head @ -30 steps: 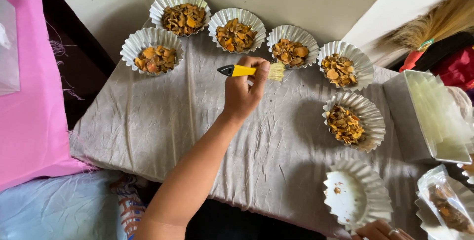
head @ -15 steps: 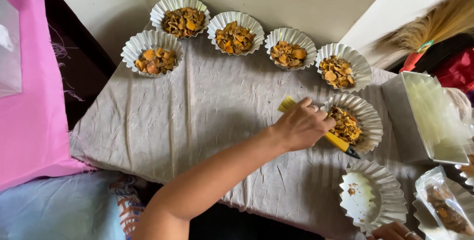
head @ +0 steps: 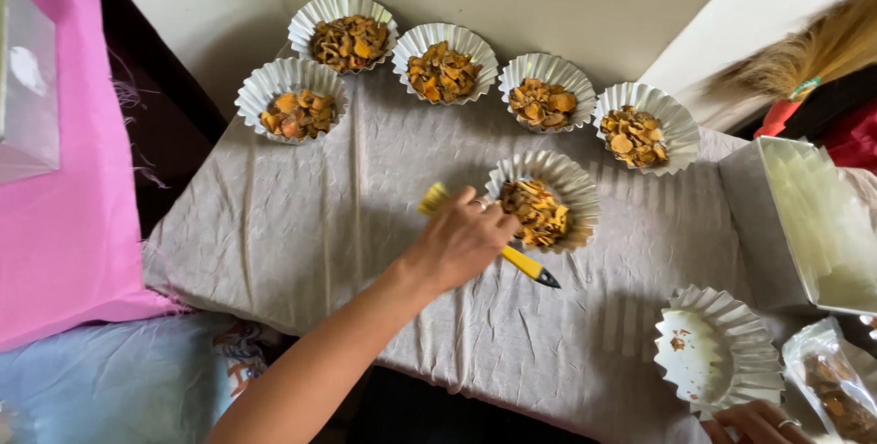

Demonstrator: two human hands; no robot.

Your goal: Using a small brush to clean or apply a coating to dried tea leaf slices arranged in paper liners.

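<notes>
My left hand [head: 461, 243] grips the brush [head: 512, 257] beside a full cup [head: 543, 201] mid-desk [head: 301, 216], my right hand [head: 758, 423] pinches the nearly empty cup [head: 717, 350]; four cups sit filled.

I count seven fluted paper cups on the grey cloth [head: 301, 225]. Six are filled with orange-brown dried pieces: two at the far left [head: 291, 97] [head: 344, 17], two along the back [head: 445, 45] [head: 547, 83], one at the back right [head: 647, 112], and one nearer the middle [head: 544, 186]. One cup [head: 718, 360] is nearly empty. I see one yellow brush [head: 516, 261], one clear bag of pieces [head: 829, 380], one white open box [head: 808, 225], and two hands.
</notes>
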